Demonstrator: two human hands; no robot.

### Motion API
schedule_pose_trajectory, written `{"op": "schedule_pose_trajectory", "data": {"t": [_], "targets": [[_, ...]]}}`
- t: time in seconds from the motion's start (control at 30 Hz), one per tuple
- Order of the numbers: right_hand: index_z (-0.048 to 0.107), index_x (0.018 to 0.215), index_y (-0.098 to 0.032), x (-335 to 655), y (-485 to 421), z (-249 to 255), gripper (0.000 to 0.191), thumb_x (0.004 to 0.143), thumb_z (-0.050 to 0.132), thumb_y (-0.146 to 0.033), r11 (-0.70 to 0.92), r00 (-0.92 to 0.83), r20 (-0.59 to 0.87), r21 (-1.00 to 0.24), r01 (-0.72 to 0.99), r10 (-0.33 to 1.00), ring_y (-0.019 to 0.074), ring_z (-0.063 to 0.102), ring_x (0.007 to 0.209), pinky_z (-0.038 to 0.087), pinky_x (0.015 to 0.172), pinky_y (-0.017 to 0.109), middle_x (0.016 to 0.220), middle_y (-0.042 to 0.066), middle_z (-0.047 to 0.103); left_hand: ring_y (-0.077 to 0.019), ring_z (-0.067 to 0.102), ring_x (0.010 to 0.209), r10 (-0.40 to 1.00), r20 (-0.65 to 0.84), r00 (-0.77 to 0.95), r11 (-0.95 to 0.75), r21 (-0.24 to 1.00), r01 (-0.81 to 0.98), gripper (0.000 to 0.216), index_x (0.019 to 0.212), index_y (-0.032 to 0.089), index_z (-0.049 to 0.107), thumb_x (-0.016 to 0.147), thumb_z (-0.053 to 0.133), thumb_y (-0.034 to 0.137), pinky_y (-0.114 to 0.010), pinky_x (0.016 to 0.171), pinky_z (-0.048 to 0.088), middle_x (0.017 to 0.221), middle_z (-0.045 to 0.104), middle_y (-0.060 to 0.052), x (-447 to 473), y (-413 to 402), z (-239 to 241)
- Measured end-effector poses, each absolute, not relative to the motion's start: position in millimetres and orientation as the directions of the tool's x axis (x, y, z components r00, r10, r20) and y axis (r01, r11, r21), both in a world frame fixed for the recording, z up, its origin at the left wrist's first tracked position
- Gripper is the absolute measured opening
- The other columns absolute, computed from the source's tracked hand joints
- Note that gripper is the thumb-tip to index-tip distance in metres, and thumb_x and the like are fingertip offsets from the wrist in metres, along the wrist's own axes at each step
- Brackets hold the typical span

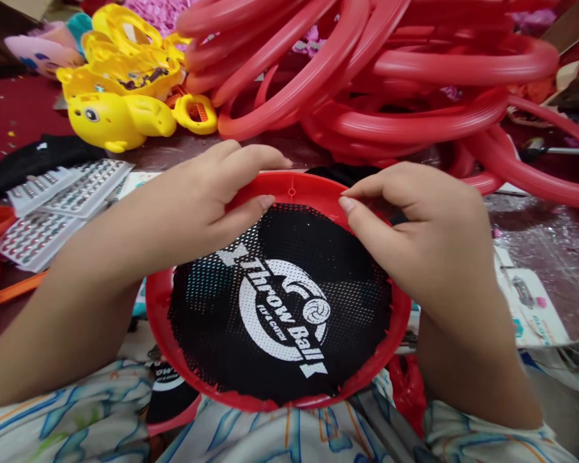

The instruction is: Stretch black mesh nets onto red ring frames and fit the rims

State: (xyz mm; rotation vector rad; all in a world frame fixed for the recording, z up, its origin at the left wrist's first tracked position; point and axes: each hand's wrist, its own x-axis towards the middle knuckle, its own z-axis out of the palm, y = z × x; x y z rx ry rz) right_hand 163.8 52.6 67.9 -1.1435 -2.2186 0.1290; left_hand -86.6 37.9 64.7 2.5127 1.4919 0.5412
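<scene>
A round red plastic hoop [399, 321] stands tilted in front of my lap, with a black mesh net [207, 347] across it. White "Throw Ball" lettering is printed on the net. My left hand [222, 193] grips the hoop's upper left rim, thumb inside at the net's edge and fingers over the outside. At the upper right, my right hand [405, 218] has thumb and forefinger pinched together by the inner rim, where the net's edge meets it. Whether that pinch takes in mesh or only rim is hard to see. Several small points stick out along the inner rim.
Large red plastic rings [444, 122] are heaped at the back. Yellow duck-shaped toy parts [110, 119] lie at the back left, near trays of small beads [84, 190]. Printed cards [535, 308] and clear plastic wrap [550, 238] are at the right. Another printed black net [166, 392] lies below the hoop.
</scene>
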Motion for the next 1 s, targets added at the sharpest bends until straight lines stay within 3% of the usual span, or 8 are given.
{"op": "schedule_pose_trajectory", "data": {"t": [0.1, 0.3, 0.47, 0.67, 1.0], "targets": [[0.077, 0.085, -0.018, 169.2, 56.4, 70.6, 0.017, 0.093, 0.062, -0.019, 0.640, -0.459, 0.491, -0.306, 0.705, 0.740, 0.0238, 0.071, 0.093, 0.054, 0.088, 0.040, 0.093, 0.007, 0.074, -0.0259, 0.062, 0.121, 0.825, 0.238, 0.513, -0.563, 0.268, 0.782, 0.044, 0.150, 0.029, 0.050, 0.107, 0.041, 0.027, -0.045, 0.106, 0.055, 0.132, 0.057, -0.008, -90.9, 34.9, 67.2], [0.075, 0.077, -0.019, 181.7, 58.7, 76.6, 0.019, 0.090, 0.061, -0.018, 0.654, -0.515, 0.419, -0.324, 0.684, 0.747, 0.0243, 0.071, 0.105, 0.055, 0.099, 0.043, 0.110, 0.008, 0.074, -0.0274, 0.064, 0.115, 0.758, 0.267, 0.595, -0.642, 0.139, 0.754, 0.050, 0.142, 0.044, 0.059, 0.104, 0.037, 0.021, -0.052, 0.102, 0.056, 0.138, 0.048, -0.006, -95.3, 32.3, 61.9], [0.078, 0.084, -0.017, 187.5, 58.9, 80.2, 0.015, 0.090, 0.065, -0.022, 0.711, -0.629, 0.333, -0.361, 0.603, 0.702, 0.0258, 0.069, 0.112, 0.053, 0.104, 0.043, 0.117, 0.010, 0.072, -0.0297, 0.064, 0.112, 0.773, 0.247, 0.585, -0.623, 0.120, 0.773, 0.052, 0.142, 0.044, 0.060, 0.102, 0.036, 0.021, -0.057, 0.103, 0.056, 0.137, 0.047, -0.008, -96.2, 34.6, 56.5], [0.077, 0.081, -0.018, 178.1, 55.1, 74.4, 0.009, 0.088, 0.073, -0.022, 0.700, -0.614, 0.340, -0.283, 0.656, 0.713, 0.0291, 0.069, 0.108, 0.056, 0.098, 0.046, 0.118, 0.011, 0.073, -0.0346, 0.061, 0.119, 0.783, 0.236, 0.576, -0.615, 0.147, 0.775, 0.047, 0.139, 0.041, 0.061, 0.103, 0.034, 0.028, -0.063, 0.108, 0.051, 0.137, 0.046, -0.010, -95.0, 34.5, 56.1], [0.075, 0.084, -0.021, 164.1, 47.2, 69.7, 0.026, 0.097, 0.052, -0.019, 0.654, -0.590, 0.313, -0.160, 0.739, 0.744, 0.0307, 0.065, 0.118, 0.053, 0.105, 0.053, 0.129, 0.010, 0.072, -0.0283, 0.064, 0.110, 0.825, 0.190, 0.532, -0.565, 0.275, 0.778, 0.045, 0.138, 0.040, 0.065, 0.104, 0.036, 0.034, -0.049, 0.099, 0.057, 0.140, 0.050, -0.009, -95.4, 35.0, 57.8]]}}
